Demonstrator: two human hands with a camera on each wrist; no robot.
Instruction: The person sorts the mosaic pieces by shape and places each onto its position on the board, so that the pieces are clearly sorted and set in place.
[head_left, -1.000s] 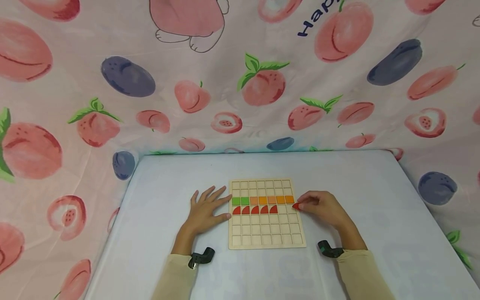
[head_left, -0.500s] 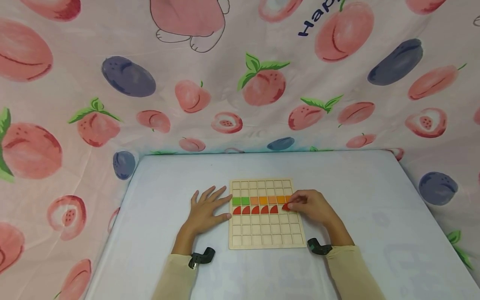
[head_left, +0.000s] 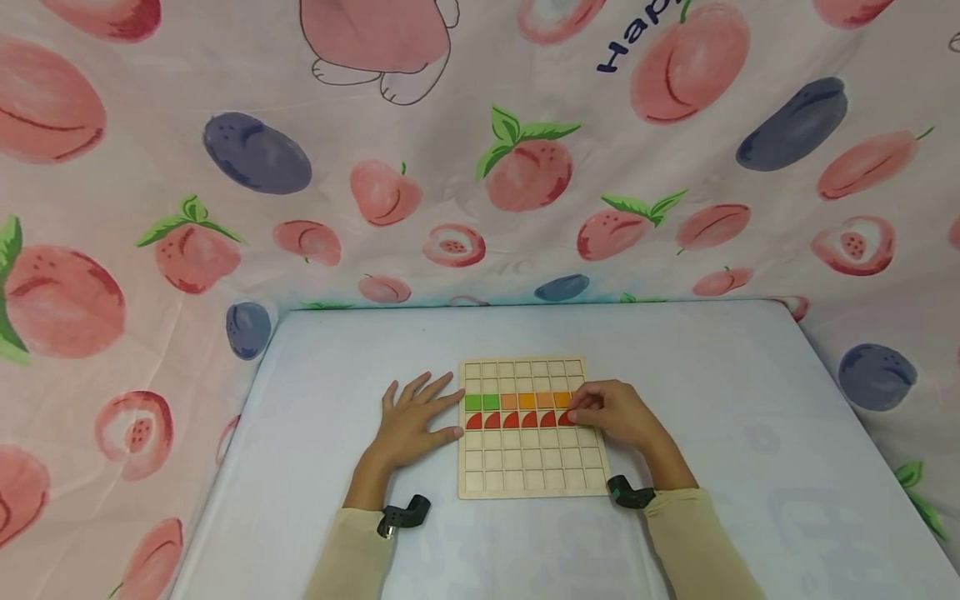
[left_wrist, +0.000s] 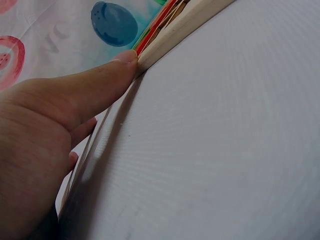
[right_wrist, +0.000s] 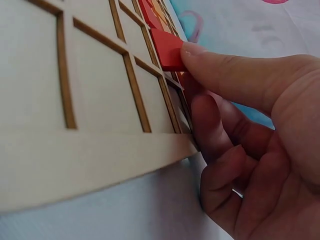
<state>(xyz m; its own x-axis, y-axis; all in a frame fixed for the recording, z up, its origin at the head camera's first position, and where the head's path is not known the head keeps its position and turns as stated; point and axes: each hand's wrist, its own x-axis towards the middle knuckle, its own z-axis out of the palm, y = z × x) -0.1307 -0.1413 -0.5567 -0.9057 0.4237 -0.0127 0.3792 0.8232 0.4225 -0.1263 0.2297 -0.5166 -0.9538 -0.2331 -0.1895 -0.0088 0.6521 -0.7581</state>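
A wooden grid board (head_left: 529,488) lies on the table. My right hand (head_left: 613,410) pinches a red quarter-circle tile (right_wrist: 167,49) between thumb and fingers, at the sixth cell of a row of red tiles (head_left: 511,420). In the right wrist view the thumb is on the tile's near edge and the other fingers curl beneath. My left hand (head_left: 407,429) lies spread at the board's left edge, thumb and index fingertips right at the rim. Its thumb (left_wrist: 95,90) touches the board's side in the left wrist view.
Green tiles (head_left: 482,402) and orange tiles (head_left: 526,401) fill the row behind the red ones; my right fingers hide its right end. A white cloth (head_left: 360,350) covers the table. A fruit-print curtain (head_left: 450,183) hangs behind it.
My right hand has moved left from the board's right edge, bringing the red tile over the sixth cell beside the other red ones. My left hand has stayed put.
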